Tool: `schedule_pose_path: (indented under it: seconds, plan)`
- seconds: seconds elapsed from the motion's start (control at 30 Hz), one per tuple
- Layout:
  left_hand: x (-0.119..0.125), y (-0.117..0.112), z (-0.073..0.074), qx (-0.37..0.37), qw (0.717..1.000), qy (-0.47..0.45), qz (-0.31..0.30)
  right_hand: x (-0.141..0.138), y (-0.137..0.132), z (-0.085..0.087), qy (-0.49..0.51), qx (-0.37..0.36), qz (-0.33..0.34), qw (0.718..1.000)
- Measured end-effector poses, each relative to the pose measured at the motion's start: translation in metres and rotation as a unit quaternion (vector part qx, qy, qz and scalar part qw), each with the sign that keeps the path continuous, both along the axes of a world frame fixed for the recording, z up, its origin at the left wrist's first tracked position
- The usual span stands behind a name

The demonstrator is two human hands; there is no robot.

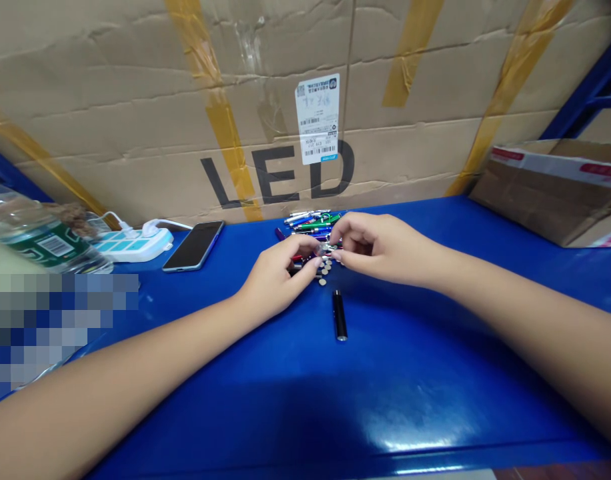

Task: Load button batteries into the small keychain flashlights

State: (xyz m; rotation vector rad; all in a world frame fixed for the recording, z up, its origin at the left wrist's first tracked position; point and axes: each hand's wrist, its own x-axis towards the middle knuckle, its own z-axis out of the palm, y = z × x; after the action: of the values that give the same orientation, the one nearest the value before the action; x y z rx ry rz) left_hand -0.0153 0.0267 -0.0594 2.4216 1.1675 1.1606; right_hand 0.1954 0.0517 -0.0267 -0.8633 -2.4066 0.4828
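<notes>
My left hand point(280, 273) and my right hand point(375, 247) meet over a small heap of round button cells point(325, 272) on the blue shelf point(395, 387). Both hands pinch at something tiny and silvery between their fingertips; I cannot make out exactly what. A black tube-shaped pen body point(339, 315) lies alone just in front of the hands. Behind them lies a bunch of coloured small pen lights point(310, 223).
A dark phone point(194, 245) and a white-and-teal power strip point(133, 243) lie at the left, beside a plastic water bottle point(40, 237). A large cardboard box marked LED point(285, 100) walls the back. An open cardboard box point(550, 190) stands at the right.
</notes>
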Motion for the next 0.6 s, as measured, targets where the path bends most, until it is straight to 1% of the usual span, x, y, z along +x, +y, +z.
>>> schedule_pose_path:
  seconds: [0.13,0.23,0.33,0.47,0.53,0.6]
  plan:
    - [-0.002,0.003,-0.001,0.012,0.999,-0.032,0.029,-0.003,0.000,-0.004,-0.095,-0.023,0.022,0.995]
    - [-0.002,0.004,-0.002,0.007,0.999,-0.032,0.031,-0.010,-0.002,-0.009,-0.137,-0.011,0.016,0.990]
    - [-0.001,0.004,-0.003,0.017,0.999,-0.018,0.027,-0.017,-0.005,-0.015,-0.138,0.008,-0.028,0.990]
    - [-0.001,0.002,-0.001,0.030,0.999,-0.011,0.022,-0.024,-0.009,-0.020,-0.130,-0.021,-0.084,0.988]
    - [-0.001,0.002,-0.001,0.031,0.999,-0.009,0.018,-0.027,-0.011,-0.021,-0.133,-0.034,-0.100,0.986]
    - [-0.001,0.002,-0.001,0.030,0.999,-0.004,0.016,-0.027,-0.012,-0.021,-0.132,-0.037,-0.101,0.985]
